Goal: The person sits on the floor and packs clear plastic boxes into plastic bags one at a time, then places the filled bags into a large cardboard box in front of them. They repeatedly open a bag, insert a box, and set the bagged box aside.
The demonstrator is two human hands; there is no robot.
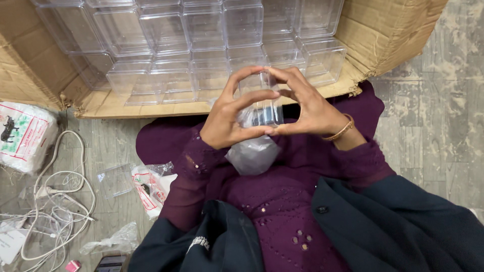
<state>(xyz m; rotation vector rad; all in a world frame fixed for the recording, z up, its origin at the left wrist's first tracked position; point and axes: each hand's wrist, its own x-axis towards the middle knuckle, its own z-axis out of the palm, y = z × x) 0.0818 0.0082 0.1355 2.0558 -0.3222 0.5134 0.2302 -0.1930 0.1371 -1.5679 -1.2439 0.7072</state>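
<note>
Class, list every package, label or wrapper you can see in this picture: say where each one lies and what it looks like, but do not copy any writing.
Cardboard box: top, open, brown, filled with clear plastic containers.
White wrapped pack: far left, red and green print with a dark animal picture.
Small clear bag: floor left of the lap, red-printed white label.
Clear plastic bag: centre, below the left hand and right hand.
Small label: on the dark jacket, white.

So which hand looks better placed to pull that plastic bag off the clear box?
Probably the left hand: it sits lower, nearest the bag hanging beneath, while the right hand grips the clear box higher up.
</note>
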